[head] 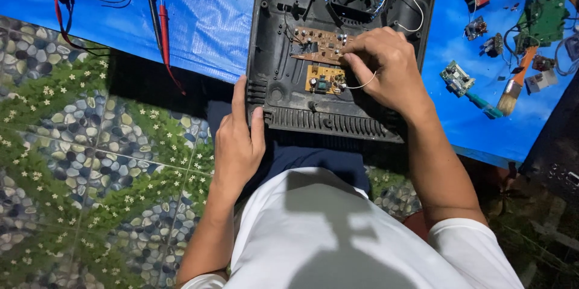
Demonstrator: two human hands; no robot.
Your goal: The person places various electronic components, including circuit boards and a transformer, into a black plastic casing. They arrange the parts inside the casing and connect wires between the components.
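Head view, left hand [238, 144] gripping one black casing [274, 42], right hand [386, 66] pinching white wire [407, 9], two circuit boards [319, 45].

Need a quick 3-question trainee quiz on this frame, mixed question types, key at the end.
1. True or false: the left hand grips the near-left corner of the open black plastic appliance housing.
2. What does the right hand pinch over the brown circuit board? A) thin white wire B) paintbrush C) red probe
3. What colour is the plastic sheet under the housing?

Key: 1 true; 2 A; 3 blue.
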